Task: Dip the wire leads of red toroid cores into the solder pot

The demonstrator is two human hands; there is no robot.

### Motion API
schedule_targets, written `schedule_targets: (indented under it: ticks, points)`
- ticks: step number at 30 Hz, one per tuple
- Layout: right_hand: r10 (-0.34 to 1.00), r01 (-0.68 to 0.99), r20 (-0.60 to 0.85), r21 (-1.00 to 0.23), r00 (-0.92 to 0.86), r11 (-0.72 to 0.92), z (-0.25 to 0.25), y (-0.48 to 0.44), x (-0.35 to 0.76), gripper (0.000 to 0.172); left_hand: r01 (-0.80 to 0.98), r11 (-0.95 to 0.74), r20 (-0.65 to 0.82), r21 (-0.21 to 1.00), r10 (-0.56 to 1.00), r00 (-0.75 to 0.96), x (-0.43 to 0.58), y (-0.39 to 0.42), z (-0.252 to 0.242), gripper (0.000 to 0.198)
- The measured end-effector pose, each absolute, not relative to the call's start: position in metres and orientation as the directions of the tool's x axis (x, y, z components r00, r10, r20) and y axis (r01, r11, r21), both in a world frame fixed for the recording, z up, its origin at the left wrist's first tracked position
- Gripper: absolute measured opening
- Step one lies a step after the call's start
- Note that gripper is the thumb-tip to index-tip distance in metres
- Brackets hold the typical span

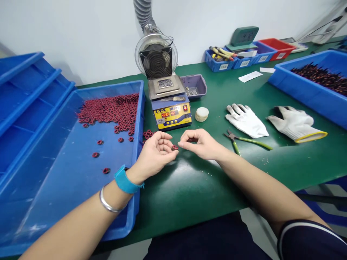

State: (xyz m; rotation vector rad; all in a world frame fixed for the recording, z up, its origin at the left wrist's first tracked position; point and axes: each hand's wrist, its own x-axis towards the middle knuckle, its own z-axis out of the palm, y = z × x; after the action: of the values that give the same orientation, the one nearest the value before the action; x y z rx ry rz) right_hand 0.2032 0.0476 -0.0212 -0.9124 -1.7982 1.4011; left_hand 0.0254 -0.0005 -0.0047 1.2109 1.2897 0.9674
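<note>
My left hand [159,151] is closed around a small red-and-black wire-wound ring coil [175,147], held between thumb and fingers just above the green table. My right hand [199,143] pinches thumb against forefinger at the coil's right side; whatever lies between those fingertips is too small to make out. Behind my left hand, a few more coils [148,134] lie on the table beside the blue tray [137,126]. That tray holds a heap of similar coils [111,108], with several scattered singly nearer me.
A solder pot [171,108] with a lit display stands ahead, under a fan with a duct hose. Right of it are a round white container [202,114], green-handled cutters [244,140], white gloves [246,121] and a blue bin [306,85] of dark parts. Small bins line the wall.
</note>
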Motion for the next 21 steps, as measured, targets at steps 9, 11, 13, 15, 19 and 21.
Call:
schedule_targets:
  ticks: [9, 11, 13, 15, 19, 21]
  points:
    - [0.893, 0.037, 0.196, -0.972, -0.405, 0.23, -0.02, 0.047, 0.204, 0.029, 0.201, 0.103, -0.119, 0.974, 0.99, 0.07, 0.025, -0.001, -0.006, 0.043]
    - [0.845, 0.075, 0.245, -0.946, -0.476, 0.317, -0.022, 0.039, 0.199, 0.029, 0.26, 0.057, -0.084, 0.964, 0.992, 0.094, 0.026, -0.003, -0.006, 0.042]
    - [0.804, 0.093, 0.3, -0.912, -0.513, 0.4, -0.024, 0.034, 0.194, 0.019, 0.324, 0.003, -0.044, 0.946, 0.992, 0.12, 0.027, -0.005, -0.006, 0.041]
    - [0.795, 0.089, 0.342, -0.893, -0.502, 0.441, -0.024, 0.032, 0.193, 0.017, 0.385, -0.039, -0.019, 0.922, 0.989, 0.146, 0.027, -0.007, -0.006, 0.042]
    - [0.849, 0.016, 0.377, -0.911, -0.37, 0.412, -0.021, 0.039, 0.197, 0.025, 0.471, -0.06, -0.029, 0.88, 0.984, 0.178, 0.026, -0.007, -0.006, 0.046]
    - [0.856, 0.024, 0.389, -0.907, -0.34, 0.421, -0.019, 0.041, 0.2, 0.023, 0.479, -0.048, -0.04, 0.876, 0.984, 0.173, 0.025, -0.007, -0.007, 0.047]
